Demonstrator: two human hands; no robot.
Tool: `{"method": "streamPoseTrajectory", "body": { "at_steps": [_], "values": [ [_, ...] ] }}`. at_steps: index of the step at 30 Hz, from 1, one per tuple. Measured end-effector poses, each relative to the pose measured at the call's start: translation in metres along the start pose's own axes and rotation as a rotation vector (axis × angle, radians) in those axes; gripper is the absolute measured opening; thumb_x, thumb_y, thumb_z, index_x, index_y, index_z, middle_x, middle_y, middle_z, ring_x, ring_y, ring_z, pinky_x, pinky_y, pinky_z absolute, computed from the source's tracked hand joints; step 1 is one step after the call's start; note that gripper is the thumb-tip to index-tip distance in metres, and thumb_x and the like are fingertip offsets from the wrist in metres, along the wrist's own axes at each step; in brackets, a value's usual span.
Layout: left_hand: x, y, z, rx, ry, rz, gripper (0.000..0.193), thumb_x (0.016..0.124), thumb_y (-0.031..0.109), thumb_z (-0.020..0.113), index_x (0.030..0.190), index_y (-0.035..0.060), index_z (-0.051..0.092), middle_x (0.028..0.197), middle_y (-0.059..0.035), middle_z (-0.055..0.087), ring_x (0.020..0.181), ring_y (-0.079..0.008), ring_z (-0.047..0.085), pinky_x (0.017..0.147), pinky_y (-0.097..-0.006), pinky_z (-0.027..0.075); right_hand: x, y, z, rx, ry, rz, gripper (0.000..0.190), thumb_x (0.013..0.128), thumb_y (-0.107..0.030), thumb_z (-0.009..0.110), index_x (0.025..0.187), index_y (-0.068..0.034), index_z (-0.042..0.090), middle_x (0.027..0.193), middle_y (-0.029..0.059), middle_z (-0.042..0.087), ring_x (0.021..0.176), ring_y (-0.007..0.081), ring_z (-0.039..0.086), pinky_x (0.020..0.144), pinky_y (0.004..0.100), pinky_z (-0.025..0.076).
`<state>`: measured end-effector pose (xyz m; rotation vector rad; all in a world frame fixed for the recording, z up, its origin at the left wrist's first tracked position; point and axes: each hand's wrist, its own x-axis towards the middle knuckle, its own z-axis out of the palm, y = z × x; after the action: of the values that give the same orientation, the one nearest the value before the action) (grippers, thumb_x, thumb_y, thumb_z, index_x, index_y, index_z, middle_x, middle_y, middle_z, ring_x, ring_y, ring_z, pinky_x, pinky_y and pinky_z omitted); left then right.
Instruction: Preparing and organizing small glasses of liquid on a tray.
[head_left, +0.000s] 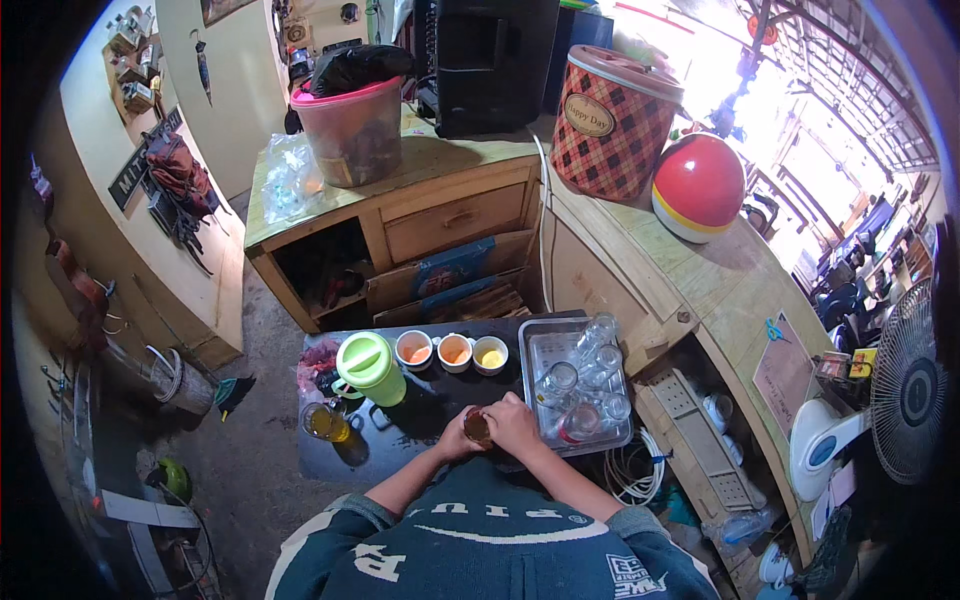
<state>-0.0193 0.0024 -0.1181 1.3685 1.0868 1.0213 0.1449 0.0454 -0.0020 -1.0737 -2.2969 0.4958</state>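
Observation:
Close to my chest, my left hand (454, 438) is wrapped around a small round brown container (478, 426), perhaps a jar or a glass. The fingers of my right hand (513, 424) grip its rim from the other side. What is inside it is too small to tell. Beyond my hands, three cups stand in a row: two with orange contents, the left cup (414, 350) and the middle cup (454, 352), and the right cup (490, 355) with yellow. A light green lidded pitcher (371, 369) stands left of them. Nearer me is a glass mug of yellow liquid (326, 424).
At the dark table's (405, 457) right end, a metal tray (536, 352) holds several clear glasses. A wooden cabinet (450, 214) borders the far side. A coiled white cable (637, 472) lies right of the table, and an electric fan (911, 390) stands on the right counter.

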Motion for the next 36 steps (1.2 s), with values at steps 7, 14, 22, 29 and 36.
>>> {"method": "streamPoseTrajectory", "body": {
  "at_steps": [7,14,22,29,36],
  "values": [
    [0.000,0.012,0.000,-0.020,-0.007,-0.006,0.080,0.057,0.014,0.091,0.123,0.0069,0.047,0.115,-0.0053,0.058,0.107,-0.0163,0.056,0.096,-0.0333,0.044,0.002,0.001,-0.005,0.006,-0.008,0.008,0.014,0.076,-0.016,0.064,0.083,-0.009,0.075,0.078,0.0092,0.069,0.077,0.0271,0.061,0.070,0.0390,0.051],
    [0.001,0.006,-0.002,0.021,-0.032,-0.021,0.083,0.059,0.014,0.091,0.126,0.0076,0.043,0.118,-0.0046,0.054,0.111,-0.0158,0.053,0.098,-0.0342,0.043,0.002,0.000,-0.008,-0.018,-0.088,-0.020,0.014,0.075,-0.016,0.065,0.083,-0.009,0.075,0.078,0.0082,0.070,0.075,0.0267,0.060,0.068,0.0388,0.051],
    [0.000,0.004,0.000,-0.019,0.008,-0.008,0.080,0.056,0.012,0.091,0.123,0.0068,0.047,0.116,-0.0051,0.058,0.108,-0.0164,0.056,0.096,-0.0328,0.044,0.003,-0.002,-0.009,-0.033,-0.167,0.051,0.012,0.076,-0.014,0.065,0.083,-0.009,0.074,0.080,0.0083,0.070,0.076,0.0260,0.061,0.068,0.0387,0.052],
    [0.000,-0.004,-0.003,0.033,-0.006,0.026,0.083,0.056,0.011,0.091,0.125,0.0077,0.046,0.115,-0.0044,0.057,0.108,-0.0159,0.055,0.097,-0.0329,0.044,0.004,-0.004,-0.008,-0.002,-0.102,-0.044,0.013,0.076,-0.015,0.066,0.083,-0.008,0.074,0.076,0.0089,0.068,0.077,0.0263,0.061,0.067,0.0399,0.052],
    [0.000,0.005,-0.001,-0.003,-0.003,-0.013,0.083,0.055,0.012,0.091,0.125,0.0077,0.046,0.115,-0.0046,0.057,0.108,-0.0157,0.055,0.097,-0.0328,0.044,0.004,0.002,-0.009,0.026,-0.014,-0.063,0.014,0.075,-0.018,0.068,0.082,-0.008,0.074,0.074,0.0112,0.067,0.075,0.0272,0.062,0.066,0.0398,0.052]
  ]
}}
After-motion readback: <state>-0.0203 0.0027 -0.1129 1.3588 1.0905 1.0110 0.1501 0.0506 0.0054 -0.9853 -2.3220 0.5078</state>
